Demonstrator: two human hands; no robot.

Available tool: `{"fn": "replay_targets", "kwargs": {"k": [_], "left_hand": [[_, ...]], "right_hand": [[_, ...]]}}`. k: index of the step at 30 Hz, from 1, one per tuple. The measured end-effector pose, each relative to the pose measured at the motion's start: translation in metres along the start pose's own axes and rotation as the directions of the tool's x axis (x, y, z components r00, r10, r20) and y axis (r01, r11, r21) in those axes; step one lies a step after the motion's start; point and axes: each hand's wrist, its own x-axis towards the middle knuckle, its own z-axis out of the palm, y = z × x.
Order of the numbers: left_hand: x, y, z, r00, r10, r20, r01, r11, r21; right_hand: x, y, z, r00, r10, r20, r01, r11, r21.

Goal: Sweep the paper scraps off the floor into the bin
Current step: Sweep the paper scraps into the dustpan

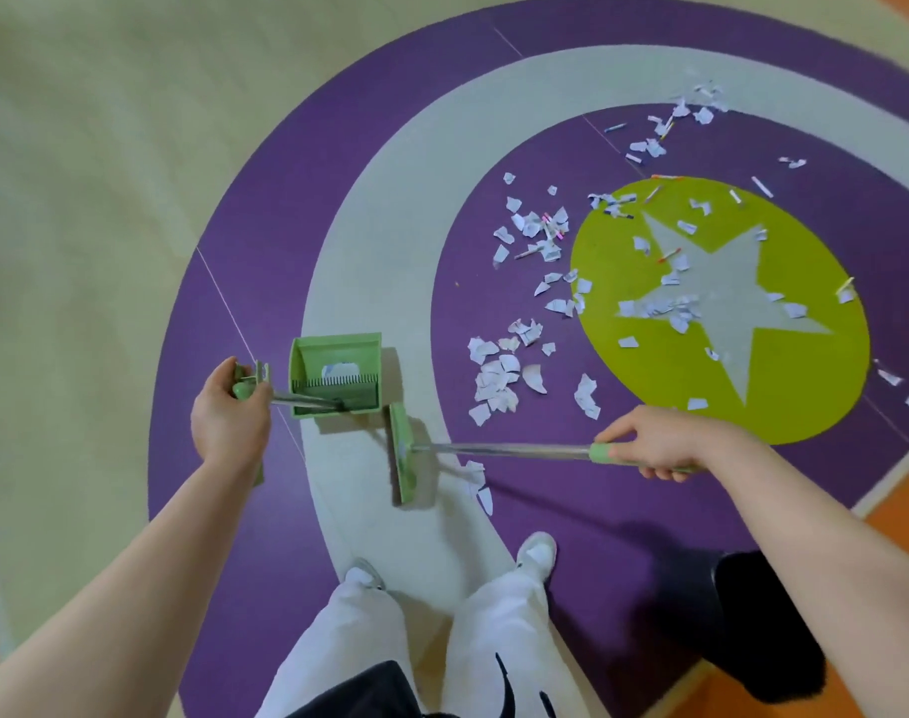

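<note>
Green plastic dustpan (335, 375) stands on the floor's (105, 199) grey ring, a few scraps already inside. The left hand (229, 412) grips its upright handle; the right hand (649, 448) is curled round the broom (408, 458) handle, the head just beside the pan. Most paper scraps (499, 380) lie scattered over the purple and lime circles. Sweeping is mid-way; next, likely reach out and draw the near pile panward.

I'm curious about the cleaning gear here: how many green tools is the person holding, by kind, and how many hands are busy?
Green broom: 1, held by the right hand
Green dustpan: 1, its handle held by the left hand
Hands holding something: 2
Total green tools: 2
The paper scraps on the floor are too many to count.
</note>
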Motion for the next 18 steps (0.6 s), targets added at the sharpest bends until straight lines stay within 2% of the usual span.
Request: {"fn": "replay_targets", "kwargs": {"k": [7,11,18], "left_hand": [[-0.063,0.048,0.058,0.993,-0.069,-0.096,0.062,0.995,-0.074],[-0.088,0.064,0.095,0.981,-0.141,-0.133,0.128,0.986,-0.105],[-0.12,0.103,0.153,0.973,-0.199,-0.118,0.181,0.973,-0.144]], "right_hand": [[0.045,0.029,-0.017,0.989,-0.068,0.13,0.103,0.952,-0.288],[0.076,0.06,-0.035,0.991,-0.108,0.085,0.137,0.823,-0.551],[0.097,0.12,-0.095,0.993,-0.115,-0.003,0.084,0.749,-0.657]]}}
